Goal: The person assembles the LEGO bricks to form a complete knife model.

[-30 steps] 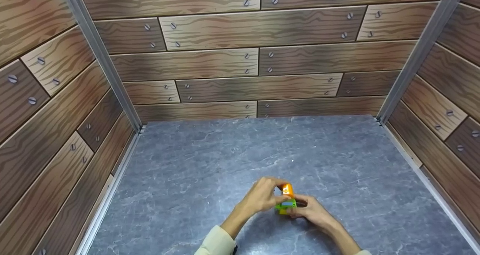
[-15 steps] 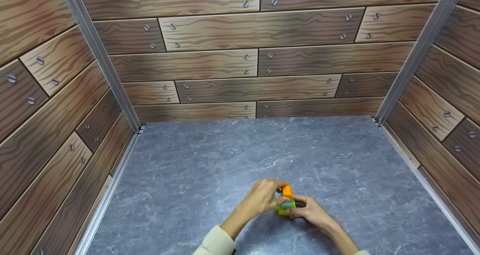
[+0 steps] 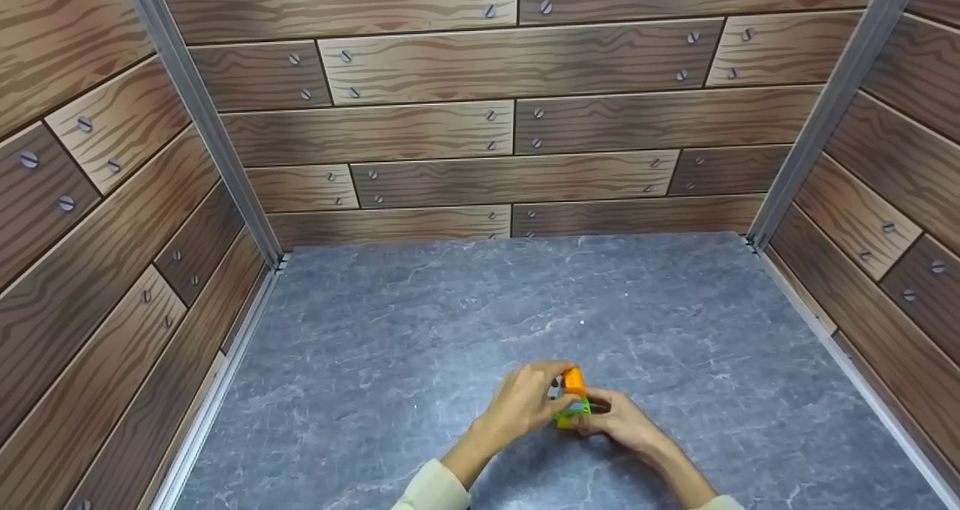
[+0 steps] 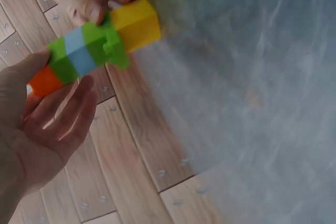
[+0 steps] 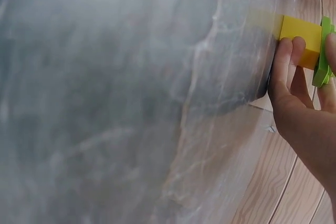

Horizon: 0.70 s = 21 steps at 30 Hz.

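Both hands hold a small upright stack of toy building blocks. At its top is an orange block (image 3: 574, 382), pinched between the thumb and fingers of my left hand (image 3: 521, 399). Below it, in the left wrist view, come green parts with a light blue band (image 4: 79, 51) between them, then a wider green piece (image 4: 116, 45) with jutting edges. A yellow block (image 4: 137, 22) forms the bottom, close to the tabletop. My right hand (image 3: 621, 421) grips the lower part from the right, its thumb near the green piece and two fingertips (image 5: 298, 43) against the yellow block.
The grey marbled tabletop (image 3: 420, 307) spreads around the hands. Wood-plank-patterned walls (image 3: 435, 127) enclose it at the back and both sides, with metal rails (image 3: 217, 420) along the side edges and posts in the back corners.
The orange block's white-marked face has turned out of the head view, leaving plain orange. Less of the green and blue middle shows there. Both hands keep their hold, nearly in place.
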### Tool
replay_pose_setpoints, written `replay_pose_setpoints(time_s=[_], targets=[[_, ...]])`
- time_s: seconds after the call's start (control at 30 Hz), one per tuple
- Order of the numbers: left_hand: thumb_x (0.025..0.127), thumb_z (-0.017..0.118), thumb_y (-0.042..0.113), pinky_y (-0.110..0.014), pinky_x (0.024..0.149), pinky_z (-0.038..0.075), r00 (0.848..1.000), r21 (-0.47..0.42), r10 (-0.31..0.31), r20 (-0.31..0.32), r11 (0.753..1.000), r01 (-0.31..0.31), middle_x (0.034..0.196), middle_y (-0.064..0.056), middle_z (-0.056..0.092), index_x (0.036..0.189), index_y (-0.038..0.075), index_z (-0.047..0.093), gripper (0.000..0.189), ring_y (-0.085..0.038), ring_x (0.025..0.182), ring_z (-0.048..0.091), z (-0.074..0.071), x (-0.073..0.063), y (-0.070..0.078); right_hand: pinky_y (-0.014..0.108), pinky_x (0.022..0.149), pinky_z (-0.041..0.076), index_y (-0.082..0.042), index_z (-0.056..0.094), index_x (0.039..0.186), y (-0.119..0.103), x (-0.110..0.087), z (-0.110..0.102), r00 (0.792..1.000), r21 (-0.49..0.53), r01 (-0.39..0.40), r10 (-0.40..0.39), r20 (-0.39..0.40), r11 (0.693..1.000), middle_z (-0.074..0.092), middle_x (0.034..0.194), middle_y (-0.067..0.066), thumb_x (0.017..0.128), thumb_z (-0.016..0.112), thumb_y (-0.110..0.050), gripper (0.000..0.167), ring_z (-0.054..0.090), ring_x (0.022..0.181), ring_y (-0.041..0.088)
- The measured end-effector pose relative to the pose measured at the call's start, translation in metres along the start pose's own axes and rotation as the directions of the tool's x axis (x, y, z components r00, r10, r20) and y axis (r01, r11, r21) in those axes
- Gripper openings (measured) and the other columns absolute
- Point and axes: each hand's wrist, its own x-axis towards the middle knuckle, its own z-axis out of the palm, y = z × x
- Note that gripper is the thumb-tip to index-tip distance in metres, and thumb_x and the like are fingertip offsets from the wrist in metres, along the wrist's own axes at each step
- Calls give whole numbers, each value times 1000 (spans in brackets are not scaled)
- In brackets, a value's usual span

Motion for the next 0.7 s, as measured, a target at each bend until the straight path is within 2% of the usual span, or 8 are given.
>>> replay_pose_setpoints(time_s=[0.17,0.23,0.3,0.37,0.47,0.57,0.7], targets=[[96,74,32,-22,87,56,1000,-23,-19,-5,1000,19,121,1,73,158,19,45,69,-11,104,70,9,-10,-5,36,86,60,13,46,148,-2,0,-1,1000,-26,12,-12,16,1000,65,134,23,96,74,-14,65,69,106,22],[96,75,32,-25,91,56,999,-50,-40,13,998,40,126,0,71,164,21,34,80,-12,108,69,10,-14,-7,36,86,61,12,45,149,-4,0,-2,999,-59,32,-30,38,998,65,134,23,97,73,-14,64,69,107,22],[95,76,30,-29,94,55,997,-84,-74,32,994,76,131,-2,69,165,21,30,84,-15,113,68,11,-18,-9,35,82,61,11,46,149,-7,-2,-5,997,-112,61,-55,56,992,66,131,25,97,73,-15,64,70,103,23],[95,77,26,-30,94,55,991,-118,-119,55,985,125,134,-3,67,163,18,36,80,-18,115,67,11,-20,-12,34,80,60,10,46,148,-10,-4,-8,996,-179,85,-76,54,980,65,131,27,96,75,-15,65,70,99,24],[94,78,22,-28,90,55,982,-144,-167,90,973,179,133,-5,68,153,15,51,65,-19,112,69,10,-21,-15,36,81,57,7,50,147,-15,-9,-13,996,-273,89,-89,12,958,62,135,28,94,77,-18,64,69,97,26],[93,79,19,-26,86,56,981,-151,-162,104,973,177,124,-6,73,138,13,65,48,-19,105,71,11,-21,-17,44,89,55,1,58,143,-16,-12,-14,996,-321,68,-84,-36,945,60,139,26,94,78,-22,58,67,105,28],[92,80,16,-22,81,55,984,-169,-159,84,971,172,114,-1,76,122,14,74,30,-15,98,72,15,-21,-19,55,96,52,-6,66,135,-15,-12,-10,993,-327,72,-99,-66,942,65,134,19,95,77,-25,46,66,111,31]])
